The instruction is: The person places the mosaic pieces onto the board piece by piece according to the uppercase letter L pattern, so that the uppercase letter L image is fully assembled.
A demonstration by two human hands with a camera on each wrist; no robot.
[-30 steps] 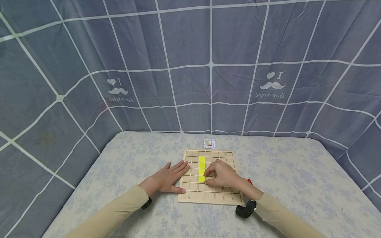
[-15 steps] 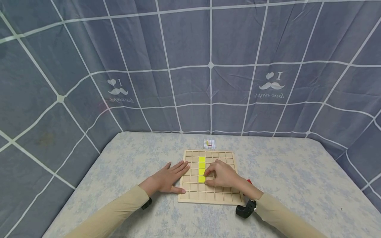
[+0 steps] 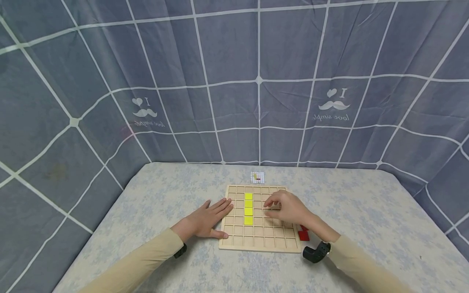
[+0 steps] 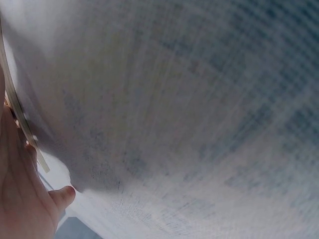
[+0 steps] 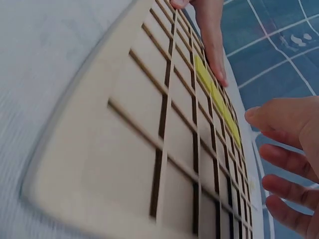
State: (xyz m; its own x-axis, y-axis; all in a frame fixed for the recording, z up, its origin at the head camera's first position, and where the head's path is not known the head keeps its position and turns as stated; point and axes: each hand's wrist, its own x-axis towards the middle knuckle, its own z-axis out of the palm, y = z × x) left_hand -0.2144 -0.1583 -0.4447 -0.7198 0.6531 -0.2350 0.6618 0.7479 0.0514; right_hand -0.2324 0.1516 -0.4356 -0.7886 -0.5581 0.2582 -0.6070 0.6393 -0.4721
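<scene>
A wooden grid board [image 3: 238,243] lies on the table, with several yellow square tiles [image 3: 248,211] in one straight column of its cells. The left hand [image 3: 210,219] rests with straight, spread fingers on the board's left edge; in the left wrist view only part of this hand [image 4: 22,194] shows. Over the right half of the board hovers the right hand [image 3: 289,207], apart from the tiles. Its fingers are loosely bent, and the right wrist view shows nothing between the thumb and fingers [image 5: 286,157].
Red tiles [image 3: 303,235] lie at the board's right edge, partly behind the right forearm. Beyond the board is a small printed grid card [image 3: 257,177] with yellow and red marks. A patterned cloth [image 3: 176,183] covers the table, and a blue-grey curtain [image 3: 234,106] surrounds it.
The right hand has left the lowest yellow tile and moved right, uncovering it fully. More of the red tiles now shows. The left hand has stayed in place.
</scene>
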